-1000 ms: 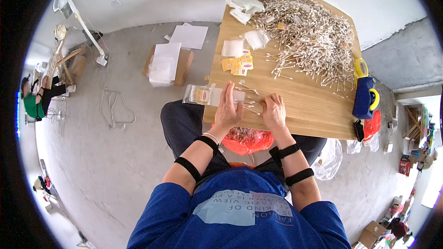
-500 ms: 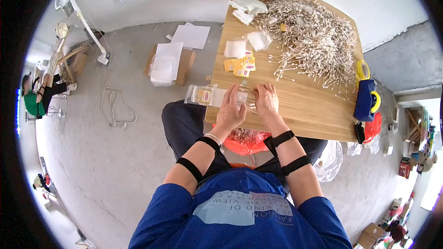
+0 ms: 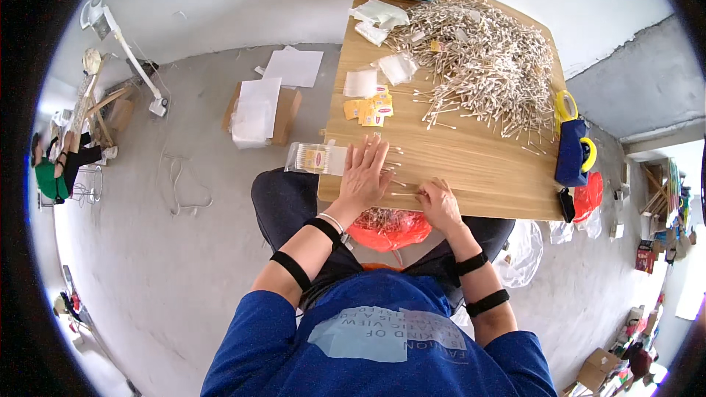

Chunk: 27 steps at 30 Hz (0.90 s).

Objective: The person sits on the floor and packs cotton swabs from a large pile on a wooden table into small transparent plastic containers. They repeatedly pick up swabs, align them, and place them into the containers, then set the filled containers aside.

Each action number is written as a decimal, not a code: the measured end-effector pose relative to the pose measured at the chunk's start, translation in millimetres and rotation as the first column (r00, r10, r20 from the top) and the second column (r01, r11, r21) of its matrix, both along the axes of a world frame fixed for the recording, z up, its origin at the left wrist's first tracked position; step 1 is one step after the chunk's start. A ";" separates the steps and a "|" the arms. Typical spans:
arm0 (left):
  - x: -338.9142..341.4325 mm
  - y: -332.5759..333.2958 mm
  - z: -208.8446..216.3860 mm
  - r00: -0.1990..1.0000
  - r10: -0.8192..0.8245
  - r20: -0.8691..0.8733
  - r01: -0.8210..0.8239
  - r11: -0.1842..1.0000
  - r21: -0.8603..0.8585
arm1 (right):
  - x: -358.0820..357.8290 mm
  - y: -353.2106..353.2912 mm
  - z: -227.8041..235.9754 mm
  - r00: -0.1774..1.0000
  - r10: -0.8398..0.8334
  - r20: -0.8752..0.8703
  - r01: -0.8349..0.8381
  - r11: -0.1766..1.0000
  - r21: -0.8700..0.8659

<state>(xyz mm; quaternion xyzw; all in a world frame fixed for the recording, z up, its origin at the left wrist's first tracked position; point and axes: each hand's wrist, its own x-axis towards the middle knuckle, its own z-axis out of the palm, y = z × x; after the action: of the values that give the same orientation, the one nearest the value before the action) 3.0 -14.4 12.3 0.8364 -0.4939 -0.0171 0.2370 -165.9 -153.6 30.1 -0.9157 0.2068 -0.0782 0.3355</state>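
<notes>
My left hand (image 3: 362, 173) lies flat near the table's front left edge, fingers stretched out. It rests over part of a clear plastic packet (image 3: 336, 161) that holds cotton swabs and a yellow card (image 3: 315, 159). Several loose cotton swabs (image 3: 395, 151) stick out on the right side of that hand. At the front edge, my right hand (image 3: 441, 206) has its fingertips pinched on one end of a cotton swab (image 3: 404, 194), which points left. Farther back spreads a large heap of cotton swabs (image 3: 489, 59).
Yellow cards (image 3: 370, 108) and clear bags (image 3: 398, 68) lie left of the heap. A blue tape dispenser (image 3: 571, 151) stands at the table's right edge. Below the front edge is a red bag (image 3: 390, 229). A box with white sheets (image 3: 259, 103) sits on the floor at left.
My right hand has moved toward me and slightly right, away from my left hand, with a swab in its fingers. My left hand has flattened out. The view has shifted a little.
</notes>
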 end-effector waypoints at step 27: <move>0.8 2.7 1.7 0.997 -0.067 0.023 0.069 0.994 -0.081 | 100.1 -80.0 -32.3 0.979 -0.122 0.163 0.175 0.913 -0.368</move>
<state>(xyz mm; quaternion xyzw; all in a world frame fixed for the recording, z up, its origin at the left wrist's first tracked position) 3.8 -11.6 14.0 0.8088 -0.5248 0.0037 0.2652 -65.8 -233.6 -2.2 -0.9375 0.2331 -0.2047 0.1577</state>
